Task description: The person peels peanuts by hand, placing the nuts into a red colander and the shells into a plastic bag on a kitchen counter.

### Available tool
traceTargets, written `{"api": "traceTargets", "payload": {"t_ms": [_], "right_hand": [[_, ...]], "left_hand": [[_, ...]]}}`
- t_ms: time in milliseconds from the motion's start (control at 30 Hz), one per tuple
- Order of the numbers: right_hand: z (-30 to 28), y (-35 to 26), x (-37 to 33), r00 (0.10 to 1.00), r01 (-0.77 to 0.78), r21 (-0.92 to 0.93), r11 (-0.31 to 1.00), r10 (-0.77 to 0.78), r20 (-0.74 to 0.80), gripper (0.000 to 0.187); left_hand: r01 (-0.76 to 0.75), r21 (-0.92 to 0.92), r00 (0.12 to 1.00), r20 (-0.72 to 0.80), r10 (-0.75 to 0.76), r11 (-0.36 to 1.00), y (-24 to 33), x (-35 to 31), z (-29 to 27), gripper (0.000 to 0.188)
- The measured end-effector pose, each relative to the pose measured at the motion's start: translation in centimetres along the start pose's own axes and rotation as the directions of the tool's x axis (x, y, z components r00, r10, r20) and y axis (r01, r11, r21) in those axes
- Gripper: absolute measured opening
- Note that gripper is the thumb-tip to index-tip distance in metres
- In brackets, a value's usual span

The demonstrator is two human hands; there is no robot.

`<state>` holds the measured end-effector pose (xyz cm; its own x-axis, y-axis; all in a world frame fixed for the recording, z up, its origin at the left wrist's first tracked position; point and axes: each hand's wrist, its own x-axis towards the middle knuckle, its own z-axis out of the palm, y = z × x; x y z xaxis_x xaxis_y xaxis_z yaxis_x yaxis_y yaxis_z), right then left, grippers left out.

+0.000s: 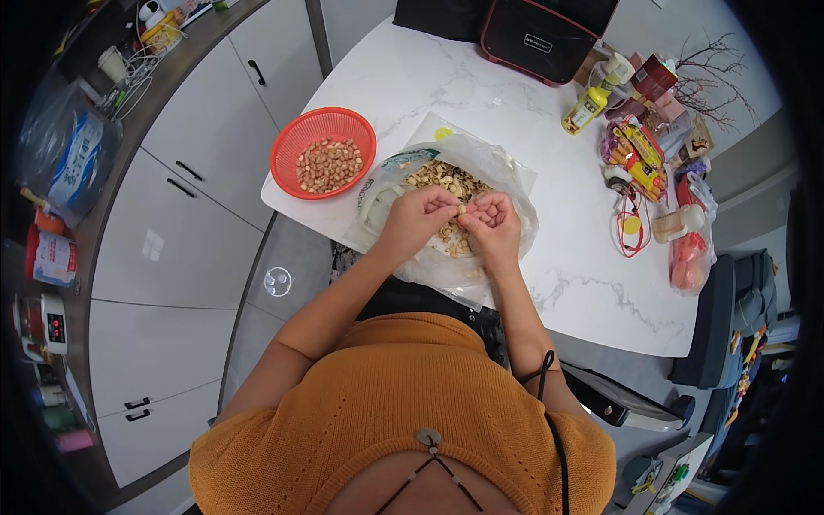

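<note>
Above an open clear plastic bag (515,184), my left hand (416,219) and my right hand (496,230) meet, fingertips pinched together. Between them is a small pale peanut (462,209), mostly covered by the fingers; I cannot tell whether its shell is whole or cracked. Inside the bag lie many tan peanut shells (446,177), spread under and around both hands. To the left, at the table's edge, stands a red plastic colander (278,163) with shelled, pinkish-brown peanuts (330,166) in its bottom.
The white marble-patterned table (592,296) carries a black and red appliance (541,39) at the back. A yellow bottle (588,109), snack packs (635,154), a red cable (633,227) and a bag of red fruit (691,257) crowd its right side. White cabinets (184,232) run along the left.
</note>
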<state>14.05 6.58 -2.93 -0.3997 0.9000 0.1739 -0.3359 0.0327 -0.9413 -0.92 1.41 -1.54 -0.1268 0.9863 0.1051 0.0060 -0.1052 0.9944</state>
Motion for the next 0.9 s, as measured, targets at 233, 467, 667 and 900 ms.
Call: {"api": "traceTargets", "payload": {"t_ms": [233, 467, 667, 900], "right_hand": [[0.0, 0.0, 0.1, 0.999, -0.005, -0.004, 1.000, 0.006, 0.033, 0.031], [0.0, 0.5, -0.1, 0.999, 0.032, -0.244, 0.969, -0.025, 0.032, 0.014], [0.9, -0.2, -0.3, 0.983, 0.182, -0.479, 0.859, -0.168, 0.072, 0.003], [0.4, -1.3, 0.1, 0.990, 0.091, -0.432, 0.897, -0.036, 0.133, 0.004]], "left_hand": [[0.154, -0.120, 0.985, 0.099, -0.143, 0.981, 0.8, 0.1, -0.4, 0.013], [0.133, -0.205, 0.989, 0.099, -0.114, 0.970, 0.3, 0.2, -0.3, 0.011], [0.067, -0.130, 0.998, 0.003, -0.067, 0.989, 0.1, -0.1, 0.4, 0.009], [0.112, -0.181, 0.989, 0.114, -0.092, 0.977, 0.5, 0.4, -0.5, 0.009]]}}
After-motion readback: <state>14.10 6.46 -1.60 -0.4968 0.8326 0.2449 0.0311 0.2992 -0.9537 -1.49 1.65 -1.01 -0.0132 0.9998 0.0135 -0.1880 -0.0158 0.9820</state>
